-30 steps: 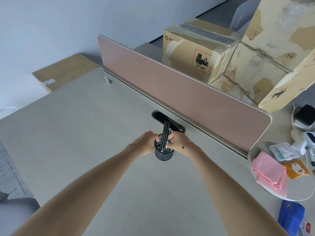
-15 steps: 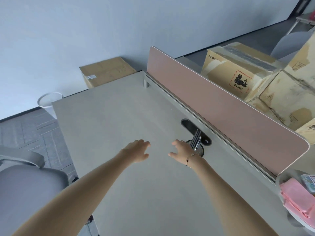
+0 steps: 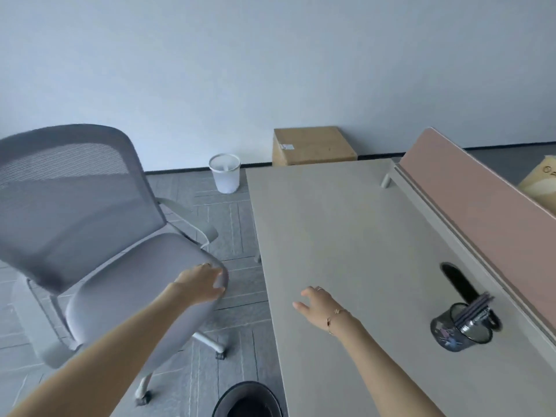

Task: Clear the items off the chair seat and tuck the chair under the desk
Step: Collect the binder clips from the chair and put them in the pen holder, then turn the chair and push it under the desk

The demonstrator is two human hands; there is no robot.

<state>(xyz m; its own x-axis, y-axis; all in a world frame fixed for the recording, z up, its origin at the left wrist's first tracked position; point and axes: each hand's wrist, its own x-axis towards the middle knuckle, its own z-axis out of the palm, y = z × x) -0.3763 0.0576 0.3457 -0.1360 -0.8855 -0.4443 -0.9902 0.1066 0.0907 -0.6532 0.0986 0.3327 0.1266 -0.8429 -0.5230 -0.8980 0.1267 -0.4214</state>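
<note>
Fingers of the left hand curl loosely over the front corner of the chair seat; I read contact at the rim, though motion blur leaves the grip itself unclear. Right hand hovers flat over the desk near its left edge, fingers slightly spread, holding nothing.

Chair stands left of the desk, apart from it, seat bare, mesh back toward the far left. A strip of grey floor runs open between seat rim and desk edge. Chair casters show below the seat, one close to the desk side.

Desk top mostly bare. Pen cup sits toward the desk's right, just beside the cable slot and near the pink divider along the back edge.

Beyond the desk's far end: white bin on the floor by the wall, cardboard box right of it, against the desk end. A dark round thing on the floor at the desk's near left corner; I cannot tell what.
</note>
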